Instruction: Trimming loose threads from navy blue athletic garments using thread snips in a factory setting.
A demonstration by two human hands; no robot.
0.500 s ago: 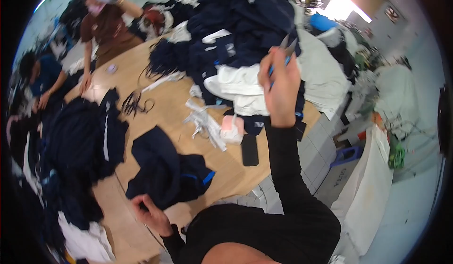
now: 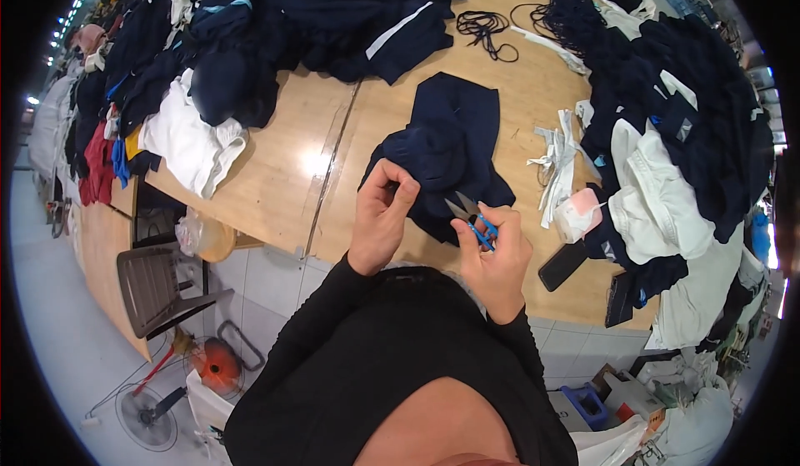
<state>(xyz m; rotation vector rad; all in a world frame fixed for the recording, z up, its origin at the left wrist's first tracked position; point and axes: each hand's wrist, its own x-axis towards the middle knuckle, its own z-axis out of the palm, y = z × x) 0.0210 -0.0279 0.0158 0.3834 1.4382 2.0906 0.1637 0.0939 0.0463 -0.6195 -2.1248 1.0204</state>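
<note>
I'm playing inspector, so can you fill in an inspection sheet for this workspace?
Surface: wooden table, seam visible.
Work things: navy garment on the table; scissors, blades apart.
Clutter: white strips, black phone, pinkish box, dark clothing pile.
Hands: right hand holds the scissors; left hand over the garment, grip unclear.
Cables: dark cords looped on the table; can't tell if electrical.
Surroundings: brown chair, fan, tiled floor.

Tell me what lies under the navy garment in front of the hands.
Light wooden tabletop shows along the left, right and far sides of the navy garment. Whatever is beneath its folds is covered, and the left hand blocks part of its near edge.
</note>
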